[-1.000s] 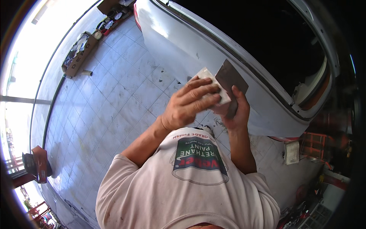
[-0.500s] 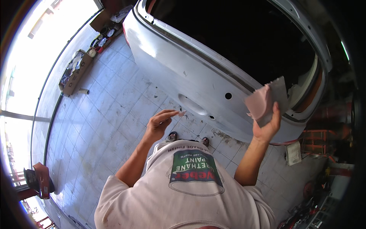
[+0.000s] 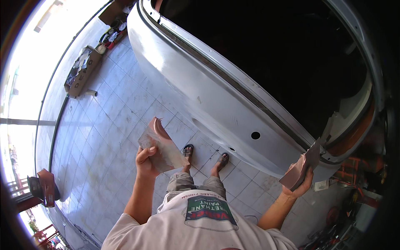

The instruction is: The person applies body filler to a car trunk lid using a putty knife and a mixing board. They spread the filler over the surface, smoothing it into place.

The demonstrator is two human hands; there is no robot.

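Note:
My left hand (image 3: 147,160) grips a thin, flat putty spreader (image 3: 163,152), thumb laid on its face. A thick smear of pink putty (image 3: 157,128) clings to the spreader's far corner. Over on the right, my right hand (image 3: 302,183) is closed round a grey flat plate (image 3: 313,156), tilted up, with a mound of pink putty (image 3: 295,171) on its near face. Ahead lies a silver-grey car tailgate (image 3: 208,93), with a round hole and smaller openings. Neither putty load visibly touches the panel; the right hand is nearer to it.
A long cardboard box (image 3: 82,73) of odds and ends stands on the tiled floor (image 3: 108,121) at the left. A small tube (image 3: 92,93) lies beside it. The car's dark window opening (image 3: 266,46) gapes at the top. Orange-red metal racks (image 3: 354,166) stand at the right.
My left hand has moved left and lower, turning the spreader so its broad face and putty show. The plate in my right hand is lower and tilted differently. The whole view has shifted.

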